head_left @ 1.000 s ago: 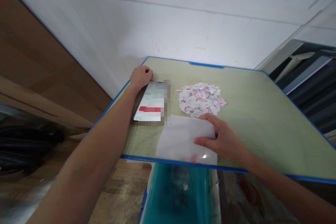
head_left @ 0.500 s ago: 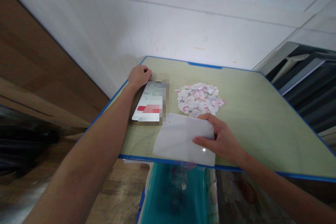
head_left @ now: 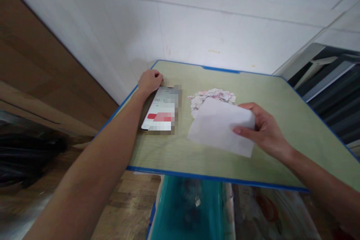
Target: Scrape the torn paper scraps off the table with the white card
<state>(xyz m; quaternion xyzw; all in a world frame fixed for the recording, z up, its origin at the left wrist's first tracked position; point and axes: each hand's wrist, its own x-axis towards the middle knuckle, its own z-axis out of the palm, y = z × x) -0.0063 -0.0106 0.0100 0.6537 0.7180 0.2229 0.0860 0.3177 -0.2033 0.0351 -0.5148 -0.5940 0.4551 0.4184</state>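
Observation:
My right hand (head_left: 266, 131) pinches a white sheet of paper (head_left: 219, 125) at its right side, thumb on the near face. Tilted above the table, the sheet hides the lower part of a heap of torn paper scraps (head_left: 213, 95), white with pink bits. My left hand (head_left: 150, 81) rests by the table's left edge with its fingers curled in; what they hold, if anything, is hidden. Just below that hand lies a phone (head_left: 157, 108), its screen lit with a timer and a red button, partly blurred out.
The pale green table (head_left: 281, 120) has a blue rim and stands against a white wall (head_left: 197, 33). Below its front edge is a teal bin (head_left: 188, 210). Cardboard (head_left: 42, 63) stands at the left, a dark slatted object (head_left: 334, 86) at the right.
My right hand has lifted the white sheet off the table's front edge and moved it up and right, over the scraps. The left hand and phone stay put.

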